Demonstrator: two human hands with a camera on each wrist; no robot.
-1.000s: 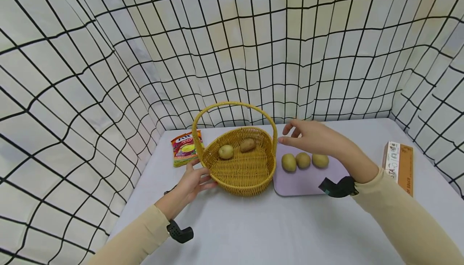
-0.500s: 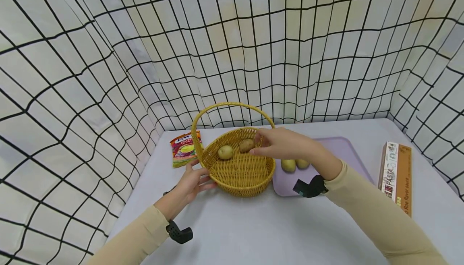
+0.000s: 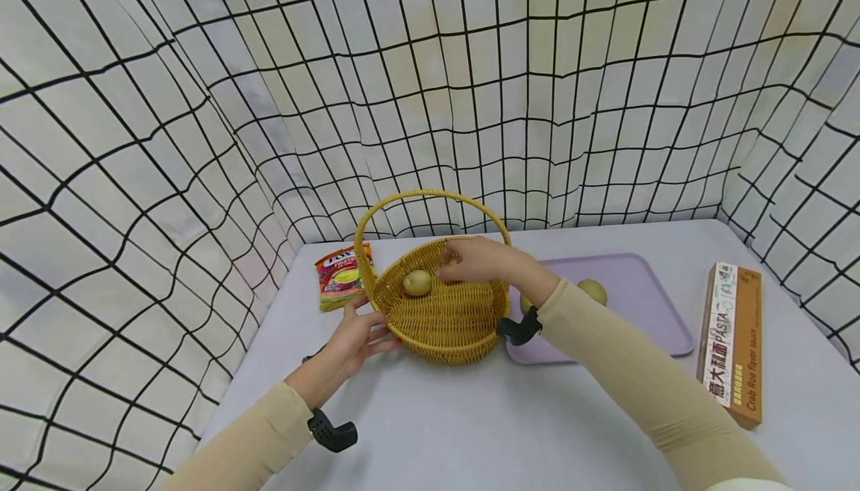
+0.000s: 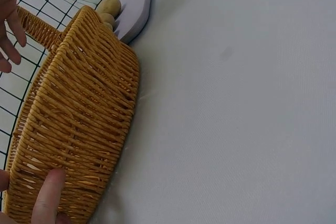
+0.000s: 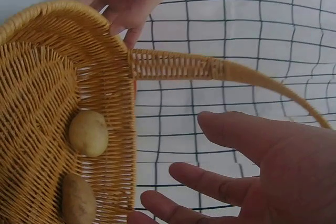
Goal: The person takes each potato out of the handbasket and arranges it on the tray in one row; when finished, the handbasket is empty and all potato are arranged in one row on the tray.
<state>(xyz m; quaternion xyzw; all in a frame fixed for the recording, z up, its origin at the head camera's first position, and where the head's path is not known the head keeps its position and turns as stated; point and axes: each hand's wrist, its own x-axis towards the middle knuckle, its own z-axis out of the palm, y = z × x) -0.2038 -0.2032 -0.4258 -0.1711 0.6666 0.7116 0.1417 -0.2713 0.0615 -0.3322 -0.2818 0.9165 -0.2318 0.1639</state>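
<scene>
A yellow woven basket with a tall arched handle stands on the white table. Inside it lie a pale potato and a browner potato, the latter largely covered by my right hand in the head view. My right hand reaches over the basket's right side, close above the browner potato; its fingers are spread apart with nothing between them. Against the basket's left outer wall rests my left hand, its extended fingers touching the weave near the handle's base.
A lilac tray right of the basket bears potatoes, partly hidden by my right arm. A pasta box lies at the far right. Behind my left hand is a colourful snack bag. Black netting hangs around the table.
My right hand has moved left from above the tray, past the handle, to over the potatoes in the basket. My left hand and the basket have stayed in place.
</scene>
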